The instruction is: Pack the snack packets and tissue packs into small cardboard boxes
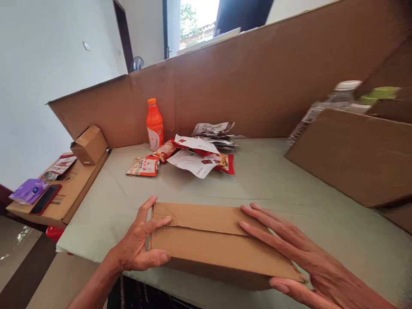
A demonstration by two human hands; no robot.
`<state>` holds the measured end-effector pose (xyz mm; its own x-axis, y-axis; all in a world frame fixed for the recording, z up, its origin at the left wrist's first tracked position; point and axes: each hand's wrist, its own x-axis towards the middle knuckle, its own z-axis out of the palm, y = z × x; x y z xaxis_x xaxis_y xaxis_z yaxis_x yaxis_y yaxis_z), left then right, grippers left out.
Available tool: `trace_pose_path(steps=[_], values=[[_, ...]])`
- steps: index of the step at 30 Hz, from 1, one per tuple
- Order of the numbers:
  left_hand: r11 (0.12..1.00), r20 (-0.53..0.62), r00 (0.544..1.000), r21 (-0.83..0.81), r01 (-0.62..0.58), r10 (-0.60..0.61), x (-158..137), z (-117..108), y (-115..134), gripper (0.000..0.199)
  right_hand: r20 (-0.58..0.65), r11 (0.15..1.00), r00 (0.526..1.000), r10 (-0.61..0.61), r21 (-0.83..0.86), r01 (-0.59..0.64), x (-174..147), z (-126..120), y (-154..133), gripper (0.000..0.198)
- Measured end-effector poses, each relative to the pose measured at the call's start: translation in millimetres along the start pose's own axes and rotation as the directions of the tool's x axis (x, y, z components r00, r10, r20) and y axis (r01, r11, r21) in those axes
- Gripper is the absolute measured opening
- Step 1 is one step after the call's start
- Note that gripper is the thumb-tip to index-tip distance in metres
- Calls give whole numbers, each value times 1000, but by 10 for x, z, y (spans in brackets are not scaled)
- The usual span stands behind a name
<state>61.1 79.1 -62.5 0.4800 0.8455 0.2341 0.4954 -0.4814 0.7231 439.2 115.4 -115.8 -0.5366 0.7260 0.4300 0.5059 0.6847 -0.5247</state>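
A closed brown cardboard box (pixel 206 246) lies on the pale green tabletop close to me, its two top flaps meeting along a lengthwise seam. My left hand (pixel 138 242) grips the box's left end, with the thumb at the front edge and fingers on the top and far corner. At the right end, my right hand (pixel 289 244) spans the box, its fingers laid over the top flaps and the thumb against the front edge. The undersides of both palms are hidden.
Behind the box are snack packets (pixel 143 166), white sheets (pixel 193 162) and an orange bottle (pixel 155 124). A cardboard partition (pixel 241 81) runs along the back. An open carton (pixel 350 154) with plastic bottles stands right. A small box (pixel 89 145), phone (pixel 46 199) and purple pack (pixel 28 191) sit left.
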Motion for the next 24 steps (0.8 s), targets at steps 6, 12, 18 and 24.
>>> trace_pose_path(steps=[6, 12, 18, 24], values=[[978, -75, 985, 154, -142, 155, -123, 161, -63, 89, -60, 1000, 998, -14, -19, 13, 121, 135, 180, 60], [964, -283, 955, 266, -14, 92, -321, 125, -61, 77, 41, 993, 998, 46, 109, -50, 581, 270, -3, 55], [895, -470, 881, 416, 161, 60, -664, -268, -39, 61, -134, 940, 989, 57, 341, -8, 1138, 980, -121, 58], [727, -719, 694, 501, 470, 47, -1084, -993, -114, 35, -16, 874, 983, 184, 459, -157, 1378, 1529, -232, 52]])
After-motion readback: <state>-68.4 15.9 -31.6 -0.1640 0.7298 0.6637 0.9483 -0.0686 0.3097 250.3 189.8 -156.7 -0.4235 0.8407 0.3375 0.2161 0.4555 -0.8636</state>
